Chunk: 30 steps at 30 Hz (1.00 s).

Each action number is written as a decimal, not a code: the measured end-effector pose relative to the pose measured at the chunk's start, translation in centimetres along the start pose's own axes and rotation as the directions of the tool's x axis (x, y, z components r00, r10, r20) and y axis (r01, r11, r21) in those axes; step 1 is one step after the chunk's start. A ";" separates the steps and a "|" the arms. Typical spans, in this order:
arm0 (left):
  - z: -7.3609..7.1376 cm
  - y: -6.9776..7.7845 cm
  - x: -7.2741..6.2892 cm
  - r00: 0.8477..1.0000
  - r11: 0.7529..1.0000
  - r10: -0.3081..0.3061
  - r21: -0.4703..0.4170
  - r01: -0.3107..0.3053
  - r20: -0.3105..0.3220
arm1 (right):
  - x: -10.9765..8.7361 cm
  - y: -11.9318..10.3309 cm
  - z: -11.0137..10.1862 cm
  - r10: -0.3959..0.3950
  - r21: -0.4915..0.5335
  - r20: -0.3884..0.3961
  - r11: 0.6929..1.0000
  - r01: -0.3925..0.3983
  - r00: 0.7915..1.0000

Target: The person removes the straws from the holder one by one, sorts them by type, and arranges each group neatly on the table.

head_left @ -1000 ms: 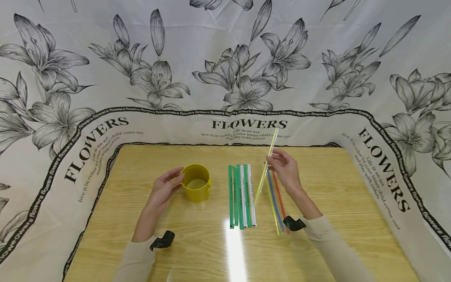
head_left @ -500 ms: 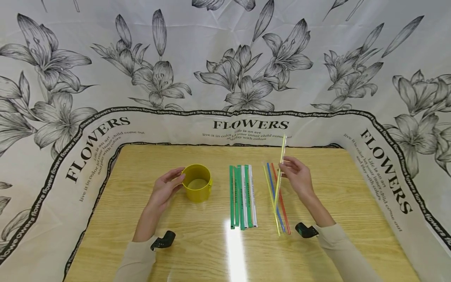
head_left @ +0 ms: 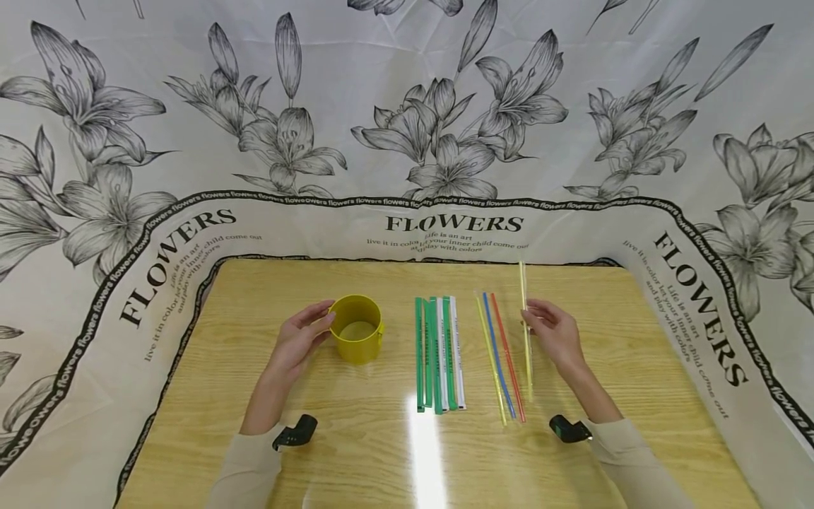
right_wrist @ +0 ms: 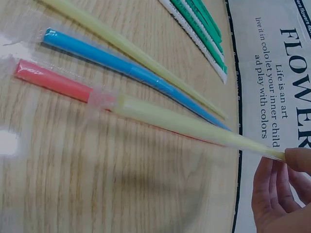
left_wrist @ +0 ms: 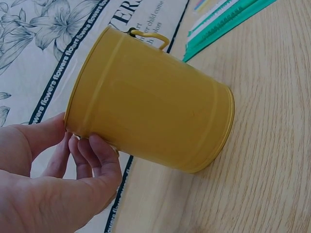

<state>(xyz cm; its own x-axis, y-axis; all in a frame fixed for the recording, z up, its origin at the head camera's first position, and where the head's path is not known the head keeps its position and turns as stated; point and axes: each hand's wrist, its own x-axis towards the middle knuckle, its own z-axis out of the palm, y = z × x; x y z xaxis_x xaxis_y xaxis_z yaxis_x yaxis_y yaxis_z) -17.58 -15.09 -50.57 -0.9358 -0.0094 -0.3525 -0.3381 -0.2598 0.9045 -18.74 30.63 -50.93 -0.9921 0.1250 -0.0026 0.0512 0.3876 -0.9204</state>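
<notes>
My left hand (head_left: pixel 299 343) grips a yellow metal bucket (head_left: pixel 357 348) at its rim on the left side. In the left wrist view the thumb lies at the rim and the fingers curl under the near side, while a small loop handle (left_wrist: pixel 154 36) shows on the far side. My right hand (head_left: pixel 556 336) pinches a yellow straw (head_left: pixel 527 357) in a clear wrapper, holding it near its upper middle. To its left lie a red straw (head_left: pixel 508 357), a blue straw (head_left: pixel 497 353) and another yellow straw (head_left: pixel 490 357), side by side on the table.
Between the bucket and the coloured straws lies a row of several slim green and white packets (head_left: pixel 439 353). Everything stands on a light wooden table (head_left: pixel 369 438). A white flower-printed cloth (head_left: pixel 305 233) hangs round its back and sides.
My right hand has moved right with the yellow straw, from over the loose straws to the right of the red one. The straw now stands nearly parallel to them. The left hand stays at the bucket.
</notes>
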 end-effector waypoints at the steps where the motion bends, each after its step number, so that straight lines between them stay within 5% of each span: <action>1: 0.0 0.0 0.0 1.000 1.000 0.001 -0.002 -0.001 -0.001 | -0.1 0.2 -0.1 0.006 -0.011 0.000 1.000 -0.006 1.000; 30: -0.2 -0.1 0.0 1.000 1.000 0.007 0.017 -0.007 0.012 | -0.3 4.3 0.9 0.029 -0.261 0.027 0.965 -0.021 0.999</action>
<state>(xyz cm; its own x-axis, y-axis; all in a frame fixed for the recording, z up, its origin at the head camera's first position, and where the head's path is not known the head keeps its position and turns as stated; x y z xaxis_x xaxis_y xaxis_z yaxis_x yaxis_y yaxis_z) -17.51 -15.32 -50.67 -0.9392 0.0005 -0.3435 -0.3332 -0.2437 0.9108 -18.36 31.43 -55.30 -0.9930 0.1117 -0.0393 0.0997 0.6097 -0.7864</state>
